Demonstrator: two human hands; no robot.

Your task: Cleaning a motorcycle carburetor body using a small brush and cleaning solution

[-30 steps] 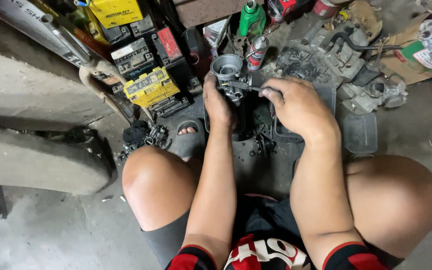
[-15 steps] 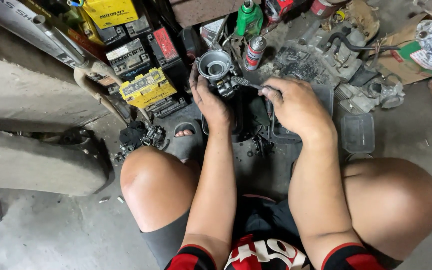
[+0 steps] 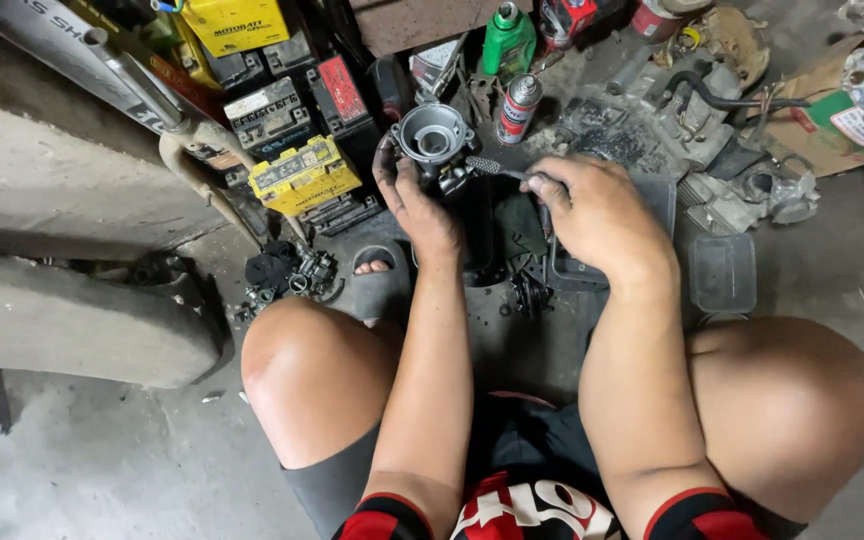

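Left hand gripping grey metal carburettor, right hand holding brush against it, spray can just behind, yellow battery left.

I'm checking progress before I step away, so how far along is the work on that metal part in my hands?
Already done: the grey metal part is off any machine and held over the dark tray. In hand: the left hand grips it while the right hand works a small brush against its side. Left: it looks still grimy, and loose small parts lie on the floor, so cleaning seems unfinished.
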